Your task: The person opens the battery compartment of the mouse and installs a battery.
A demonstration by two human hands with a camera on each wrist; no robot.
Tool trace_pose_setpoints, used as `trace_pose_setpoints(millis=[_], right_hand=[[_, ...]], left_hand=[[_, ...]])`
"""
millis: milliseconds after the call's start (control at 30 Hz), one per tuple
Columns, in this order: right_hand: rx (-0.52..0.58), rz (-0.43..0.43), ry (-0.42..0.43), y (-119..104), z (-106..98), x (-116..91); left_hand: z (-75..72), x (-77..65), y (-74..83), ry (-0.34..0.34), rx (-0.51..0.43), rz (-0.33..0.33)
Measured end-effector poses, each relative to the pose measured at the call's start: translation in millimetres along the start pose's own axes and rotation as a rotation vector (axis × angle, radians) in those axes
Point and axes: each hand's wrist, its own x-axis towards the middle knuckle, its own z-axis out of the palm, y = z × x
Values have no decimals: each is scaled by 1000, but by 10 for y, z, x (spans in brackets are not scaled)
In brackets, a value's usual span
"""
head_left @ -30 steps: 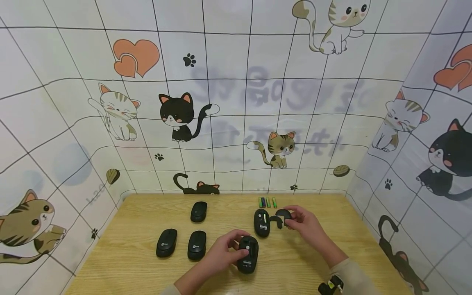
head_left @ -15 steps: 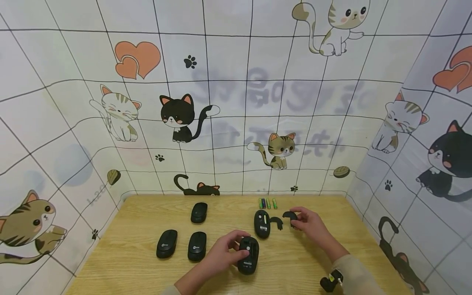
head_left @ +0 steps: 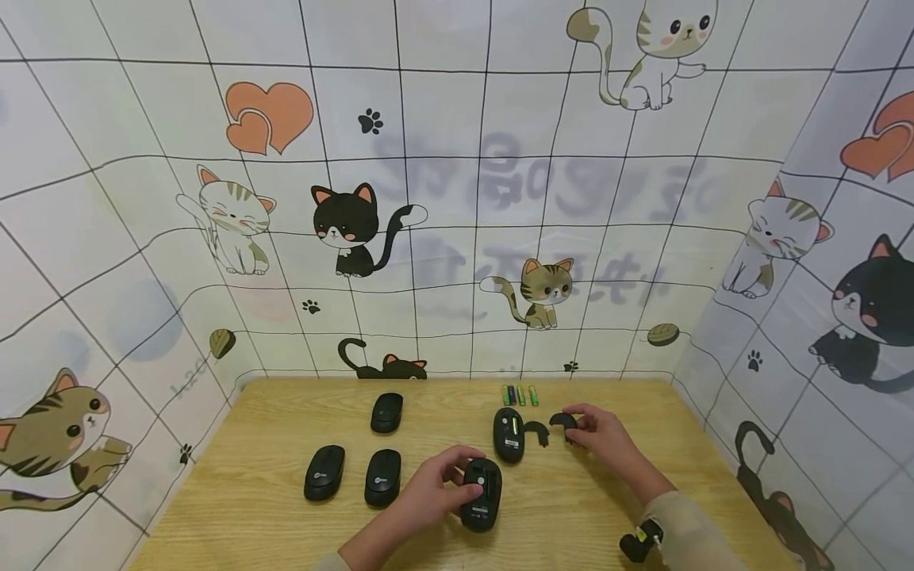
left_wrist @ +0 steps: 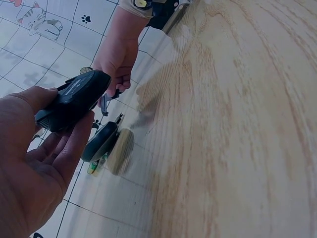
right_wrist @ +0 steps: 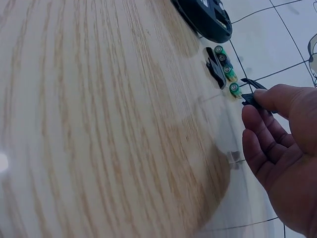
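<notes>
My left hand (head_left: 434, 493) grips a black computer mouse (head_left: 486, 511) that shows its underside and an open battery compartment; the thumb lies on the underside. In the left wrist view this mouse (left_wrist: 74, 101) is tilted between thumb and fingers, above the table. My right hand (head_left: 605, 442) pinches a black battery cover (head_left: 562, 420) between thumb and fingers, close over the table. To the left of it lies a second, curved battery cover (head_left: 537, 432). Beside that, an upturned mouse (head_left: 508, 446) has a green battery in its compartment.
Several loose batteries (head_left: 520, 396) lie in a row near the back edge of the wooden table (head_left: 271, 428). Three more black mice, one at the back (head_left: 386, 412), lie right side up on the left. A wall sheet with cartoon cats (head_left: 443, 317) stands behind the table.
My right hand has moved slightly right with the battery cover, away from the other cover, which stays on the table. The left hand and its mouse have hardly moved.
</notes>
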Motion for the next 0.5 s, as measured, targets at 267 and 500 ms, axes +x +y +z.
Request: trace_pose_setpoints(millis=[267, 500], right_hand=[[-56, -5, -7, 71, 6, 24], [-141, -22, -13, 108, 29, 46]], left_hand=[[-7, 5, 10, -6, 2, -3], [-9, 10, 2, -3, 4, 1]])
